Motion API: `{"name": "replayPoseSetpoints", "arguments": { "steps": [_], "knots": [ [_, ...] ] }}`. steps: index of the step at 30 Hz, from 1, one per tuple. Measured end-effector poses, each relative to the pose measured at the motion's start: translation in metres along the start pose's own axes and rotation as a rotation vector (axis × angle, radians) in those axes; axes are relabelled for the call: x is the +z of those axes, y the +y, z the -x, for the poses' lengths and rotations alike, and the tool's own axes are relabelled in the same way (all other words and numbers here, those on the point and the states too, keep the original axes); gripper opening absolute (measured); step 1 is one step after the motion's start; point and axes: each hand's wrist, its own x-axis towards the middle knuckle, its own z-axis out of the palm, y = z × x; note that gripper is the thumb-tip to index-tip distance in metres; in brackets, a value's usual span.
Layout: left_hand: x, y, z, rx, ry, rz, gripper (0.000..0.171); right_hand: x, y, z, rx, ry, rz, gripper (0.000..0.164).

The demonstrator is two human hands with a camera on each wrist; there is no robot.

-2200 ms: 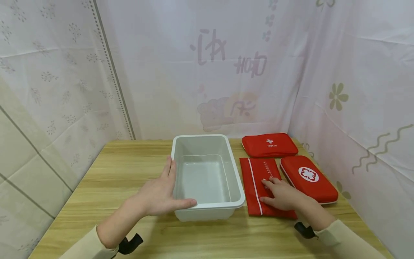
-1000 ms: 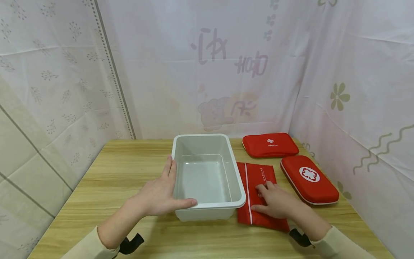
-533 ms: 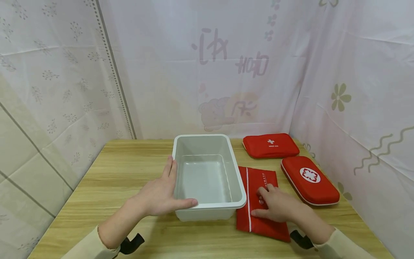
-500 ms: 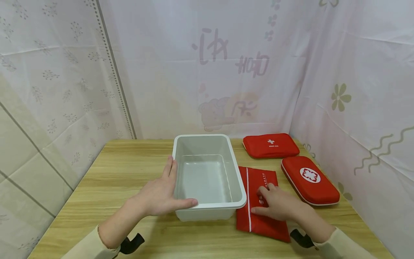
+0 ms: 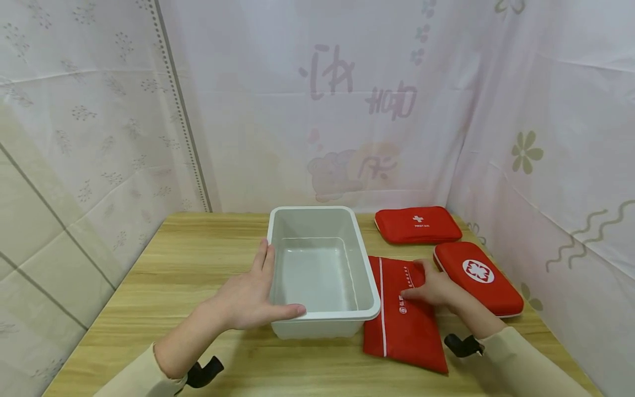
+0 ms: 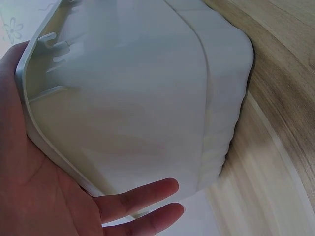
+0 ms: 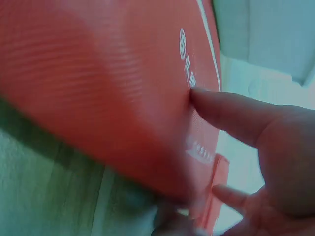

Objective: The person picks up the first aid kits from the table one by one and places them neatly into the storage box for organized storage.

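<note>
My left hand [image 5: 248, 300] rests at the near left corner of a white plastic tub [image 5: 324, 315], fingers straight along its outer wall and thumb over the near rim. In the left wrist view, two fingertips [image 6: 170, 186] lie against the outside wall. Right of the tub, a flat red pouch [image 5: 409, 342] with a white stripe and small white lettering lies askew. My right hand [image 5: 436, 286] pinches its far right edge, thumb on the upper face. In the right wrist view, that edge bends between the thumb [image 7: 226, 110] and blurred fingers partly hidden below.
A red first aid case [image 5: 418, 226] with a white cross lies behind the pouch. Another red case [image 5: 478, 286] with a round white emblem sits at the right, close beside my right hand. Patterned curtains [image 5: 322, 110] stand around the wooden table [image 5: 198, 248].
The red pouch has slid toward me and turned slightly. My right hand has then shifted from its middle to its far right edge. The left hand has stayed on the tub.
</note>
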Motion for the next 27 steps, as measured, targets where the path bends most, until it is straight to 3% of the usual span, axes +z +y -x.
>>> {"name": "replayPoseSetpoints", "arguments": {
  "steps": [10,17,23,27],
  "knots": [
    [0.001,0.0,-0.001,-0.005,-0.004,0.005,0.148,-0.002,0.013,-0.003,-0.028,-0.131,-0.507,0.1],
    [0.001,-0.001,-0.001,-0.002,0.002,0.005,0.15,-0.004,0.018,-0.002,-0.032,-0.139,-0.597,0.081],
    [0.001,-0.001,-0.001,0.003,0.012,0.009,0.15,-0.012,0.022,-0.001,-0.021,-0.097,-0.677,0.08],
    [0.001,-0.001,-0.001,0.005,0.012,0.008,0.149,-0.022,0.023,0.001,-0.035,-0.076,-0.674,0.08]
  ]
}}
